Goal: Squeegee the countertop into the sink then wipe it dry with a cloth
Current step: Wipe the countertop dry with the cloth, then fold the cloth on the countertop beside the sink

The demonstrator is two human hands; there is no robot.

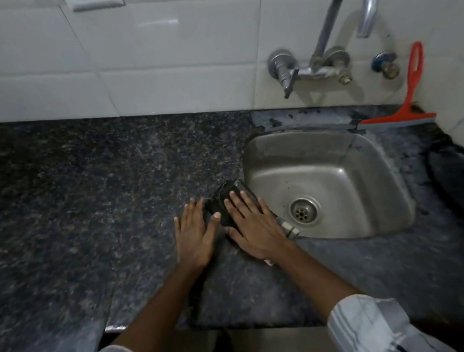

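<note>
A dark folded cloth (222, 202) lies on the speckled granite countertop (86, 188), right at the left rim of the steel sink (363, 147). My right hand (253, 227) presses flat on the cloth, fingers spread. Beside it, my left hand (195, 236) lies flat on the counter, and its thumb touches the cloth's left edge. A red squeegee (409, 98) leans against the tiled wall behind the sink's far right corner, blade down on the counter.
A chrome wall tap (352, 25) arches over the sink, whose drain (302, 211) sits near its front left. A dark round object (461, 178) rests at the counter's right end. The front edge of the counter (238, 322) runs below my forearms.
</note>
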